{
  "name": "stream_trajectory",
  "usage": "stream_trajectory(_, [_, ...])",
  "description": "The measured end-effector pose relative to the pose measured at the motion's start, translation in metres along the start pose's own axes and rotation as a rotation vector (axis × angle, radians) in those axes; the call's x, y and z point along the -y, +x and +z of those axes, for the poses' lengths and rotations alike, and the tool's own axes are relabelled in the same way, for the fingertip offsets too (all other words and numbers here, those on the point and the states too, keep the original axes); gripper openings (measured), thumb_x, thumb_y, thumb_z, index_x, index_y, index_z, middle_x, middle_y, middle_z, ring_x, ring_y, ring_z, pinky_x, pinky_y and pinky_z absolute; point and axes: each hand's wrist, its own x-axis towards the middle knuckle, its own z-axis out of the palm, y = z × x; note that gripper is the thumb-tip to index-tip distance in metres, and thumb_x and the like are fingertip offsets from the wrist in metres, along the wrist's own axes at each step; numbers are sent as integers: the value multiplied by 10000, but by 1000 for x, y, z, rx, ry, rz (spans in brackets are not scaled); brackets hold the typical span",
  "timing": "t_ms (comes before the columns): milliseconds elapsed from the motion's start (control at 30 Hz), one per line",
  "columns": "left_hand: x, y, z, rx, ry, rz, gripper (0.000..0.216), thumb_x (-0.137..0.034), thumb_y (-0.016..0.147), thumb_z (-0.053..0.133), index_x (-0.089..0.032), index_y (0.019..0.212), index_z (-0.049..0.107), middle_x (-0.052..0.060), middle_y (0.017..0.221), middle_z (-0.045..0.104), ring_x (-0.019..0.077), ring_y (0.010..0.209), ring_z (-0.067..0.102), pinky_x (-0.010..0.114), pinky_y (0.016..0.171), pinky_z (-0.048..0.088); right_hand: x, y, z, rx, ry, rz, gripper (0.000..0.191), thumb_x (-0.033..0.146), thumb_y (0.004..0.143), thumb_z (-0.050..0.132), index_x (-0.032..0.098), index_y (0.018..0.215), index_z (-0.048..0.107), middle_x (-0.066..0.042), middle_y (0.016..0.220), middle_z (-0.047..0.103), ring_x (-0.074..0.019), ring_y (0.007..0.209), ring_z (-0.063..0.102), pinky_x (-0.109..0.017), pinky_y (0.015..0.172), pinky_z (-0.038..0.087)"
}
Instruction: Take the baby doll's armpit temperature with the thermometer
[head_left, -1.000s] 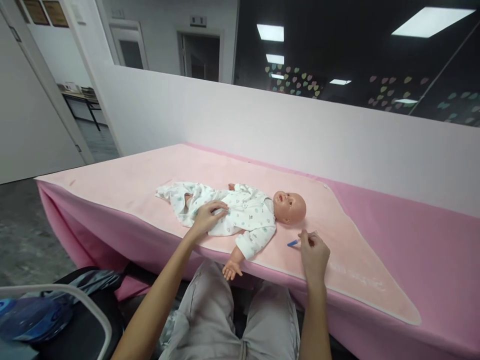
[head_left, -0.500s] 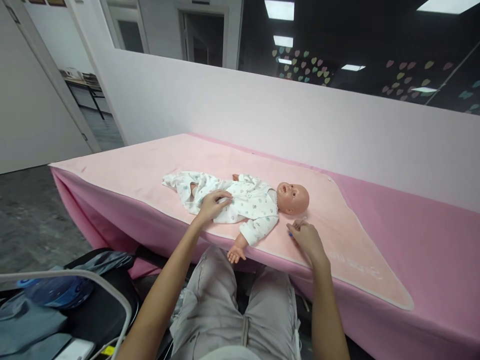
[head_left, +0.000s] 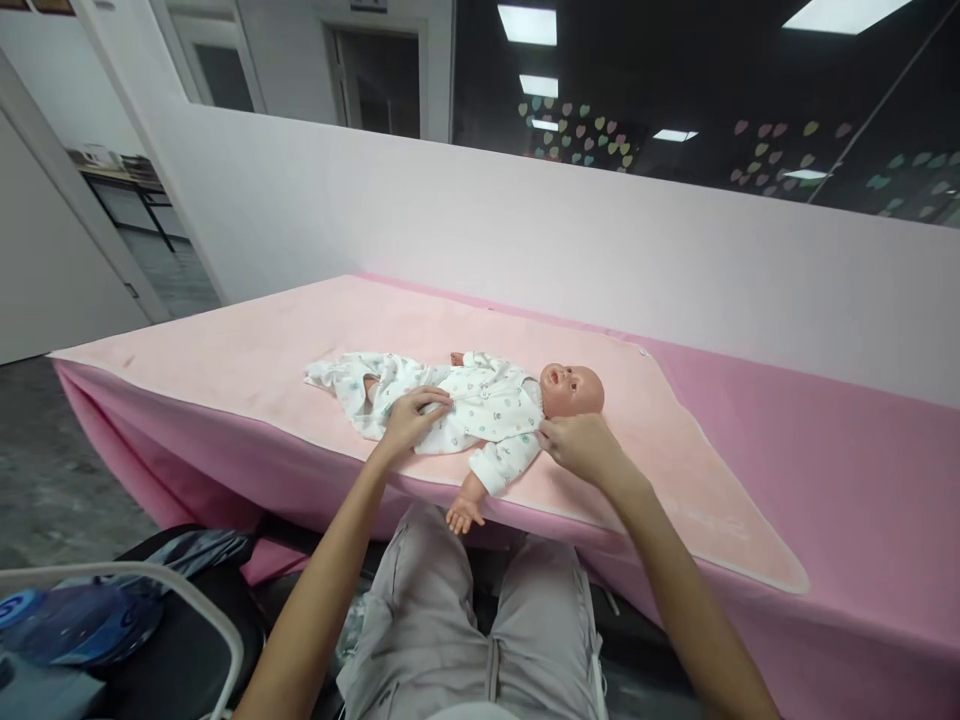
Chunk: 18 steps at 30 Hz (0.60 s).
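A baby doll (head_left: 495, 405) in a white printed sleepsuit lies on its back, its bald head (head_left: 581, 390) to the right. One bare doll hand (head_left: 465, 515) hangs out over the near edge of the table. My left hand (head_left: 415, 415) rests on the middle of the sleepsuit, fingers stretched out and lying flat. At the collar, beside the doll's neck and near shoulder, is my right hand (head_left: 579, 440). Its fingers are pressed together; whatever they hold is hidden from view.
A pale pink mat (head_left: 247, 335) covers much of the table, over a darker pink cloth (head_left: 847, 450). A white wall (head_left: 600, 260) with dark glass above stands behind. At the lower left are a black chair (head_left: 202, 630), a blue water bottle (head_left: 90, 620) and a curved pale bar (head_left: 217, 620).
My right hand has moved left and up from the mat below the head to the doll's collar; a small blue thing seen at its fingers is now hidden. My left hand stays on the sleepsuit.
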Motion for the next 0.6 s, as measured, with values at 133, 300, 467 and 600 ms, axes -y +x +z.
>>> stream_trajectory(133, [-2, 0, 0, 9, 3, -8, 143, -298, 759, 589, -212, 789, 699, 32, 955, 651, 180, 918, 590, 304, 865, 439, 4, -8, -19, 51, 134, 12, 414, 419, 916, 337, 115, 826, 603, 27, 706, 580, -49, 574, 541, -172, 533, 487])
stream_trajectory(300, [-2, 0, 0, -1, 0, 40, 147, -297, 755, 588, -201, 778, 696, 40, 942, 654, 183, 905, 594, 307, 858, 441, 16, 4, -18, 56, 269, -7, 340, 405, 880, 450, 134, 1058, 554, -41, 1037, 566, -133, 855, 573, -294, 742, 511])
stream_trajectory(467, [1, 0, 1, 11, 4, 15, 169, -312, 762, 568, -201, 789, 692, 42, 943, 654, 185, 897, 595, 316, 846, 450, 16, 21, -29, 38, 297, 19, 289, 371, 901, 424, 141, 1011, 561, -32, 945, 592, -103, 773, 583, -263, 674, 511])
stream_trajectory(600, [0, 0, 1, 9, 1, 38, 157, -293, 755, 572, -199, 786, 693, 40, 943, 653, 185, 903, 595, 315, 852, 444, 22, 11, -21, 3, 224, 55, 407, 434, 910, 355, 108, 870, 595, 10, 789, 584, -51, 614, 552, -182, 571, 486])
